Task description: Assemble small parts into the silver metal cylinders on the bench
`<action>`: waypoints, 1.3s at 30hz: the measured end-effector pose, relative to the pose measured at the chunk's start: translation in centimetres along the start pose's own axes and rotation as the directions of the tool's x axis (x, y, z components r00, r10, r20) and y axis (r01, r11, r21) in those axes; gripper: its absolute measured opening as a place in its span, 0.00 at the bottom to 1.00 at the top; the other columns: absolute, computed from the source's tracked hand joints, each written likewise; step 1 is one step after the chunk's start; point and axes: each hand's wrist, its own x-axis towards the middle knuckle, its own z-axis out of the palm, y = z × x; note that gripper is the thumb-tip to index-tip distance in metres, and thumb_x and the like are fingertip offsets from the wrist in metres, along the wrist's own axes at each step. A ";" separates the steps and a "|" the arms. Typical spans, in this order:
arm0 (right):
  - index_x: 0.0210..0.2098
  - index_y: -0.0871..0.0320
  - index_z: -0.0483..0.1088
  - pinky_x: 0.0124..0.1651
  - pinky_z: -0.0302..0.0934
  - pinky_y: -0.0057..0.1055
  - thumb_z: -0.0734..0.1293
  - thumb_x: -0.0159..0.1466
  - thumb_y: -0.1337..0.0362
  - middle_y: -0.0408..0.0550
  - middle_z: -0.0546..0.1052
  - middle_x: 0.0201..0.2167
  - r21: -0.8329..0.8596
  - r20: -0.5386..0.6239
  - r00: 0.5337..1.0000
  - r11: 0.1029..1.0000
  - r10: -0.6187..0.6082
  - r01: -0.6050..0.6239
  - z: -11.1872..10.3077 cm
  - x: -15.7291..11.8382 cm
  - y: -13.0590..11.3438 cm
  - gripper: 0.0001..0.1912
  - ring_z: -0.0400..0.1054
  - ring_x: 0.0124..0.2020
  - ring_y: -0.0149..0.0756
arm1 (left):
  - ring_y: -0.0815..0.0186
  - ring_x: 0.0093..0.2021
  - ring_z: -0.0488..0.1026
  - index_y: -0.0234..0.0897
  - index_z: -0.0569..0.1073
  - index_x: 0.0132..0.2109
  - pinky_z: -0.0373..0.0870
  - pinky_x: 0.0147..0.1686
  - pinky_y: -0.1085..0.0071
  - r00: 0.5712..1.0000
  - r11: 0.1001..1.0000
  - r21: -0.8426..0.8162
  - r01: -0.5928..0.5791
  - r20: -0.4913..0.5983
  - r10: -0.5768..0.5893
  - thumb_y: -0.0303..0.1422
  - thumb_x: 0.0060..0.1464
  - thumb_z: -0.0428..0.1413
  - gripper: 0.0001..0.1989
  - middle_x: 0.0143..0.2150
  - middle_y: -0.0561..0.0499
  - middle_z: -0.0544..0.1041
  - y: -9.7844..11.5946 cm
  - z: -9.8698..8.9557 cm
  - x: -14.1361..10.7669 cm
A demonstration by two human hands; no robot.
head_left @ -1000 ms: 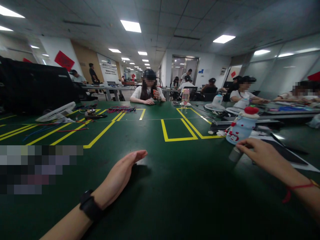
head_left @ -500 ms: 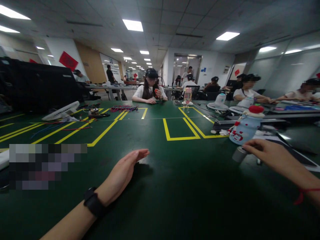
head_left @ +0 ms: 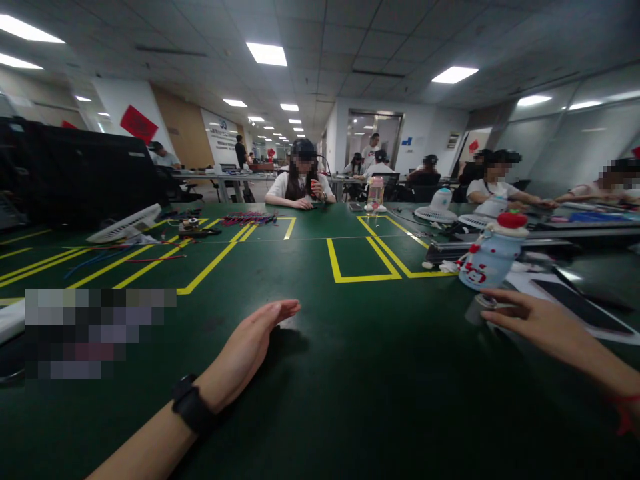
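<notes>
My left hand (head_left: 250,347) rests on its edge on the dark green tabletop (head_left: 360,373). Its fingers are stretched out together, and it holds nothing. A black band circles that wrist. At the right, my right hand (head_left: 530,323) has its thumb and fingers parted beside a small grey metal cylinder (head_left: 476,312). The cylinder stands on the table, its round top showing between the fingertips; whether a finger still touches it is hard to see. Just behind it stands a light blue bottle (head_left: 490,257) with a red lid.
Yellow tape (head_left: 367,277) marks outlines on the table. Wires (head_left: 250,219), a white fan (head_left: 127,223) and a black case (head_left: 75,173) lie at the left. Metal rails (head_left: 500,250) and a dark tablet-like panel (head_left: 580,303) lie right. A person (head_left: 300,180) sits opposite.
My right hand's fingers have spread from a pinch at the grey cylinder's top, and the cylinder now stands more upright. The left hand stays where it was.
</notes>
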 end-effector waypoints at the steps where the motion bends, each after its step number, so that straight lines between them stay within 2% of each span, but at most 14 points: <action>1: 0.47 0.53 0.72 0.31 0.61 0.32 0.65 0.54 0.51 0.52 0.78 0.32 0.015 0.036 0.999 1.000 0.013 -0.013 0.2 -0.3 -0.5 0.23 0.71 0.29 0.38 | 0.61 0.55 0.66 0.38 0.74 0.47 0.54 0.59 0.63 1.000 1.000 0.018 -0.002 0.003 0.002 0.41 0.59 0.49 0.16 0.52 0.48 0.74 0.0 0.1 0.0; 3: 0.51 0.55 0.68 0.33 0.62 0.35 0.62 0.57 0.50 0.54 0.76 0.37 0.086 0.122 0.992 0.996 -0.001 -0.010 0.9 -0.8 -2.5 0.25 0.71 0.33 0.40 | 0.61 0.56 0.66 0.39 0.74 0.48 0.55 0.58 0.62 1.000 0.997 0.073 -0.005 0.010 0.004 0.41 0.59 0.48 0.16 0.52 0.48 0.74 0.0 0.2 0.0; 6: 0.53 0.54 0.65 0.36 0.64 0.36 0.63 0.58 0.51 0.50 0.75 0.41 0.272 0.114 0.985 0.957 -0.132 0.097 2.4 -1.7 -8.1 0.26 0.70 0.35 0.38 | 0.60 0.55 0.66 0.42 0.73 0.48 0.56 0.57 0.61 1.000 0.968 0.251 -0.005 0.011 0.003 0.42 0.59 0.48 0.17 0.52 0.49 0.74 0.2 0.4 -0.1; 8: 0.54 0.53 0.64 0.40 0.65 0.33 0.63 0.59 0.54 0.48 0.73 0.44 0.452 0.161 0.943 0.871 -0.290 0.190 3.9 -2.6 -12.8 0.24 0.69 0.37 0.34 | 0.58 0.53 0.68 0.42 0.73 0.49 0.58 0.55 0.59 1.000 0.904 0.427 -0.022 0.029 0.011 0.43 0.57 0.49 0.17 0.50 0.49 0.75 0.5 0.7 -0.1; 11: 0.52 0.53 0.65 0.42 0.64 0.31 0.64 0.58 0.60 0.48 0.72 0.46 0.595 0.162 0.848 0.736 -0.504 0.324 6.1 -4.2 -18.8 0.21 0.68 0.40 0.32 | 0.56 0.49 0.71 0.41 0.74 0.47 0.62 0.50 0.59 0.994 0.779 0.620 -0.096 0.094 0.048 0.42 0.56 0.51 0.16 0.47 0.48 0.76 1.2 1.6 0.0; 14: 0.49 0.54 0.67 0.45 0.63 0.32 0.65 0.57 0.65 0.48 0.72 0.44 0.638 0.137 0.795 0.666 -0.591 0.386 8.0 -5.3 -21.6 0.19 0.67 0.43 0.33 | 0.58 0.46 0.72 0.42 0.75 0.45 0.65 0.46 0.62 0.978 0.713 0.670 -0.208 0.149 0.145 0.41 0.56 0.50 0.15 0.45 0.49 0.77 2.0 3.3 0.0; 18: 0.52 0.56 0.61 0.45 0.63 0.33 0.67 0.55 0.66 0.48 0.72 0.44 0.727 0.133 0.835 0.625 -0.534 0.284 9.2 -5.6 -21.6 0.26 0.67 0.43 0.32 | 0.60 0.43 0.72 0.43 0.77 0.41 0.65 0.44 0.65 0.919 0.608 0.692 -0.389 0.250 0.303 0.38 0.54 0.53 0.10 0.41 0.50 0.76 2.9 6.1 0.0; 22: 0.48 0.56 0.63 0.44 0.64 0.32 0.67 0.55 0.65 0.46 0.73 0.41 0.797 0.197 0.816 0.573 -0.544 0.189 9.2 -5.3 -20.9 0.20 0.68 0.40 0.31 | 0.60 0.39 0.71 0.42 0.78 0.35 0.65 0.41 0.66 0.901 0.582 0.706 -0.402 0.194 0.387 0.36 0.54 0.54 0.09 0.37 0.50 0.75 3.6 6.6 0.1; 24: 0.44 0.56 0.65 0.44 0.64 0.32 0.66 0.56 0.66 0.45 0.73 0.40 0.798 0.205 0.809 0.573 -0.550 0.187 9.1 -5.3 -20.8 0.16 0.68 0.40 0.30 | 0.59 0.41 0.71 0.44 0.79 0.36 0.65 0.42 0.65 0.917 0.603 0.710 -0.364 0.162 0.364 0.38 0.52 0.55 0.09 0.38 0.50 0.75 3.5 5.7 0.1; 26: 0.46 0.56 0.64 0.45 0.63 0.34 0.67 0.55 0.65 0.46 0.73 0.42 0.781 0.183 0.824 0.589 -0.536 0.210 9.1 -5.4 -20.7 0.19 0.68 0.41 0.32 | 0.57 0.43 0.69 0.46 0.79 0.37 0.64 0.44 0.62 0.937 0.603 0.726 -0.329 0.173 0.303 0.39 0.50 0.57 0.08 0.41 0.50 0.75 2.8 4.5 0.2; 29: 0.51 0.54 0.62 0.47 0.62 0.35 0.69 0.52 0.64 0.47 0.71 0.46 0.745 0.170 0.817 0.614 -0.551 0.259 9.5 -5.6 -20.8 0.26 0.66 0.44 0.34 | 0.53 0.47 0.67 0.51 0.80 0.37 0.60 0.48 0.56 0.949 0.546 0.778 -0.311 0.222 0.224 0.38 0.49 0.58 0.07 0.45 0.50 0.75 1.1 3.3 0.4; 32: 0.50 0.53 0.63 0.45 0.63 0.34 0.68 0.54 0.64 0.45 0.72 0.45 0.736 0.185 0.806 0.623 -0.563 0.266 9.7 -5.6 -20.9 0.23 0.67 0.42 0.33 | 0.50 0.50 0.65 0.53 0.79 0.38 0.57 0.50 0.51 0.950 0.493 0.811 -0.314 0.266 0.167 0.39 0.49 0.58 0.09 0.49 0.50 0.74 -0.1 3.0 0.5; 36: 0.50 0.55 0.63 0.46 0.64 0.34 0.67 0.55 0.60 0.47 0.73 0.44 0.687 0.160 0.866 0.683 -0.474 0.247 8.2 -4.3 -19.1 0.23 0.68 0.42 0.33 | 0.53 0.53 0.66 0.51 0.73 0.50 0.57 0.53 0.55 0.966 0.609 0.751 -0.256 0.228 0.125 0.42 0.50 0.56 0.19 0.53 0.49 0.72 0.7 1.9 -0.1; 39: 0.50 0.56 0.63 0.45 0.64 0.36 0.66 0.55 0.55 0.49 0.73 0.44 0.530 0.107 0.940 0.818 -0.325 0.222 5.9 -2.5 -14.1 0.25 0.69 0.42 0.37 | 0.55 0.51 0.69 0.48 0.70 0.53 0.62 0.51 0.59 0.993 0.731 0.674 -0.105 0.107 0.045 0.44 0.53 0.53 0.21 0.52 0.49 0.73 2.0 0.0 -0.7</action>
